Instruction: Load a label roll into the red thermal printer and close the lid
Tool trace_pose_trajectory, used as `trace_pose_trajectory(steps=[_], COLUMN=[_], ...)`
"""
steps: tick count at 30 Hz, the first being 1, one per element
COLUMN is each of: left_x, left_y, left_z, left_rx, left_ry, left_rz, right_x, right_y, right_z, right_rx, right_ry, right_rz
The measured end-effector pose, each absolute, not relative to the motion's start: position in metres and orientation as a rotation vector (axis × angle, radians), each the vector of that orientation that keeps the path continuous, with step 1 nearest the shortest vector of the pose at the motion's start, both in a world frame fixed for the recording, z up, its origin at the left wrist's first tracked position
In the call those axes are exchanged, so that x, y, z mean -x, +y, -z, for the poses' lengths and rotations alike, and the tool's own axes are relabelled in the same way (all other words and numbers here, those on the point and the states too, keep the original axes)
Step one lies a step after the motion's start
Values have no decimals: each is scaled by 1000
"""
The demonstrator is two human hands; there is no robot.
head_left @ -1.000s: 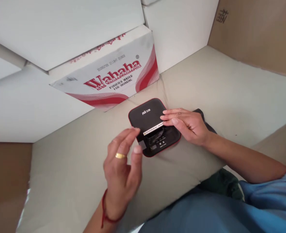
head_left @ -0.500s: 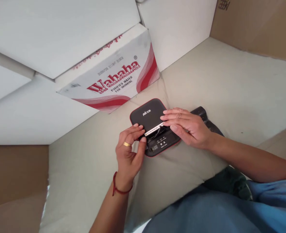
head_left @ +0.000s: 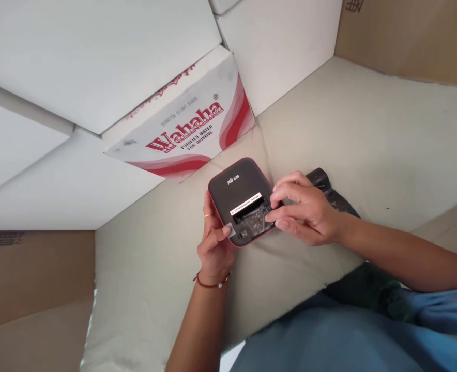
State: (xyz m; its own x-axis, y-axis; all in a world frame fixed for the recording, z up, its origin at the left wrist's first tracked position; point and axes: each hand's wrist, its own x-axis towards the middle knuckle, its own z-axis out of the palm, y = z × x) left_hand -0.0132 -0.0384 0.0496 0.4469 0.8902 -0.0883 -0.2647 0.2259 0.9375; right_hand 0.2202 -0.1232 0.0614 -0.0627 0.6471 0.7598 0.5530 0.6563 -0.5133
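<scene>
A flat black device [head_left: 238, 183] with rounded corners and a red edge rests on the pale cloth-covered surface. White lettering is on its top, and a white label strip [head_left: 245, 204] runs across it. My left hand [head_left: 215, 243] grips its left side, thumb on the near left corner and other fingers along the edge, partly hidden. Crinkled clear plastic film [head_left: 256, 221] lies over the near panel. My right hand [head_left: 304, 206] is at the panel's right side, its bent fingertips closed at the film's edge.
A white and red water carton [head_left: 197, 129] stands behind the device, among white boxes [head_left: 96, 51]. A dark, partly rolled object [head_left: 331, 194] lies beyond my right hand. Brown cardboard [head_left: 414, 41] rises at the back right, with more cardboard [head_left: 34, 279] at the left.
My left hand has shifted from the top of the device to grip its left side. My right fingers have curled inward at the film. The film now shows spread over the near panel.
</scene>
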Motion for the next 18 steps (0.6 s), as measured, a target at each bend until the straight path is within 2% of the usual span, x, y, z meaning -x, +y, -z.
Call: trace_pose_trajectory(steps=[7, 15, 18], left_x=[15, 16, 12], left_y=[-44, -47, -49], left_z=[-30, -21, -17], left_rx=[-1014, -1109, -1112], left_ry=[725, 711, 706], left_rz=[-955, -962, -1015], right_x=[-220, -221, -225], right_y=[-122, -133, -129], right_z=[-62, -70, -91], right_rx=[953, 1047, 1116], right_ry=[-1736, -1938, -1996], right_rz=[-88, 179, 44])
